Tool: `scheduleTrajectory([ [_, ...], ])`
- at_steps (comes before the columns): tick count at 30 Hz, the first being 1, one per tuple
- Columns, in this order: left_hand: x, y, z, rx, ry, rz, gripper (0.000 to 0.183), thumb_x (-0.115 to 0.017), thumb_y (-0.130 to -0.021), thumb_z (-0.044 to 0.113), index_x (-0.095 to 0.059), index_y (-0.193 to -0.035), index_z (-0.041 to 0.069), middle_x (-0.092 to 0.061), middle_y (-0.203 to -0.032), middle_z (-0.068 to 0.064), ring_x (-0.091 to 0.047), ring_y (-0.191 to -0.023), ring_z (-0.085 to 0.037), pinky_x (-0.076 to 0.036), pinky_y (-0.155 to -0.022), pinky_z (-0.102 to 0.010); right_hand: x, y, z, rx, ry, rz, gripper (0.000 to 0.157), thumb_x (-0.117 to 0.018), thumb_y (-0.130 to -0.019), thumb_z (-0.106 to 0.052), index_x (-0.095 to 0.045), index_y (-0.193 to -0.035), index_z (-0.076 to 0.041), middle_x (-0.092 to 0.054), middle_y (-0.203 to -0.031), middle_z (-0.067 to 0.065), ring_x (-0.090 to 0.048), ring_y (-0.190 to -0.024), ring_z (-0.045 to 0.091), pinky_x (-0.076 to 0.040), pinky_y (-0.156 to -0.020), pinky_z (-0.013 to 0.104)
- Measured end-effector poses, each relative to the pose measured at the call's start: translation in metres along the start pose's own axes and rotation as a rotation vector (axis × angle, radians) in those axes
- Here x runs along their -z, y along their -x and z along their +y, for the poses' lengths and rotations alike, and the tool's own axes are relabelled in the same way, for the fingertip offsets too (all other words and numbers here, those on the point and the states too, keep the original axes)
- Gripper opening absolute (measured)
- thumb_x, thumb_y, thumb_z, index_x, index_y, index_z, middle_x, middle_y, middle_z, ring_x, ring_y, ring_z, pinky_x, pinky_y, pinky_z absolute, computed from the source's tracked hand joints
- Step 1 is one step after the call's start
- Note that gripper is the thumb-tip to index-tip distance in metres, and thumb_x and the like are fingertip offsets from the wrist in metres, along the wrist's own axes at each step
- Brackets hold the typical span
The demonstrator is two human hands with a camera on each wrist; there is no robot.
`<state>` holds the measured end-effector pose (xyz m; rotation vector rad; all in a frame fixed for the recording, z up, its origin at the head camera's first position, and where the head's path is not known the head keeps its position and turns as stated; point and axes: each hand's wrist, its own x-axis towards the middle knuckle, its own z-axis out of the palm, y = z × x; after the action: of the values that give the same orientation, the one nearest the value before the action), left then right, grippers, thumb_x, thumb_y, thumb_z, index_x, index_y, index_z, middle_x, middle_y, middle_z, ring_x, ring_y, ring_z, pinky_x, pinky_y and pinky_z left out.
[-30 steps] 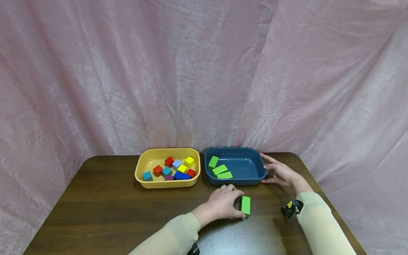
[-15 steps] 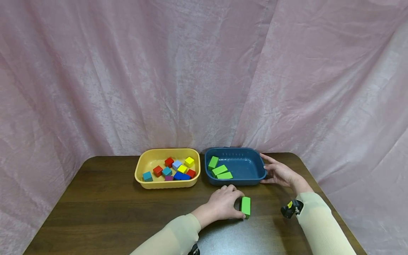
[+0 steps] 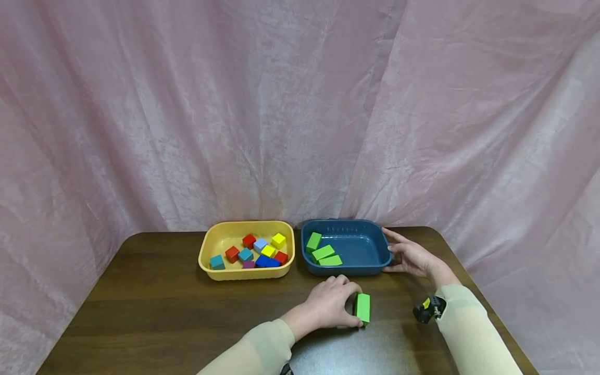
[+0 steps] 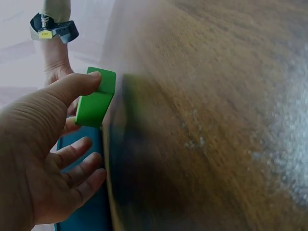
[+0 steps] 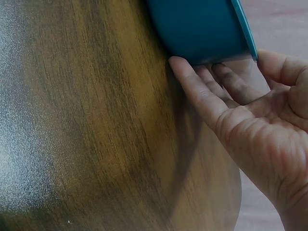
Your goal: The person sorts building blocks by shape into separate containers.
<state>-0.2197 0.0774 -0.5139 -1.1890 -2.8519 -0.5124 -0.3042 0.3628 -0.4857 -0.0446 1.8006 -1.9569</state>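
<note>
In the head view my left hand (image 3: 328,304) pinches a green block (image 3: 362,309) by its ends, over the table in front of the blue tray (image 3: 356,270). The left wrist view shows the thumb (image 4: 91,82) on one end of the green block (image 4: 94,108); the other fingers spread below it. At the right end of the tray, my right hand (image 3: 412,259) touches the wall with outstretched fingers. In the right wrist view, the fingertips (image 5: 180,62) meet the tray's outer side (image 5: 202,29). Several green blocks (image 3: 323,252) lie in the tray's left part.
A yellow tray (image 3: 246,277) with several coloured cubes (image 3: 246,254) stands left of the blue one. Both trays sit at the far edge of the brown wooden table (image 3: 164,312). A pink curtain (image 3: 300,114) hangs behind.
The left hand and the pinched green block have shifted very slightly nearer and to the right. The right hand stays at the tray's end. The head view has tilted a little.
</note>
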Motion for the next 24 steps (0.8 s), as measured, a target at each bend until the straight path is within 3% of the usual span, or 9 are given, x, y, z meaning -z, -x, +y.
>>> scheduleTrajectory([
  [10, 0.012, 0.004, 0.003, -0.038, 0.058, 0.039, 0.063, -0.07, -0.066, 0.066, -0.052, -0.121, 0.039, -0.048, -0.106, 0.013, -0.042, -0.089, -0.007, -0.043, -0.071, -0.022, -0.001, 0.001, 0.0, 0.009, -0.006, -0.012, 0.061, -0.034, -0.101, -0.01, -0.006, -0.15, -0.032, -0.014, -0.149, 0.023, -0.026, -0.13, 0.044, -0.036, -0.091, 0.062],
  [24, 0.035, 0.004, 0.009, -0.065, 0.025, 0.141, 0.065, -0.068, -0.068, 0.066, -0.052, -0.124, 0.038, -0.049, -0.11, 0.012, -0.047, -0.1, -0.007, -0.046, -0.082, -0.027, -0.001, 0.001, -0.001, 0.013, 0.016, -0.001, 0.06, -0.034, -0.1, -0.01, -0.009, -0.15, -0.033, -0.018, -0.148, 0.024, -0.03, -0.128, 0.046, -0.037, -0.091, 0.062],
])
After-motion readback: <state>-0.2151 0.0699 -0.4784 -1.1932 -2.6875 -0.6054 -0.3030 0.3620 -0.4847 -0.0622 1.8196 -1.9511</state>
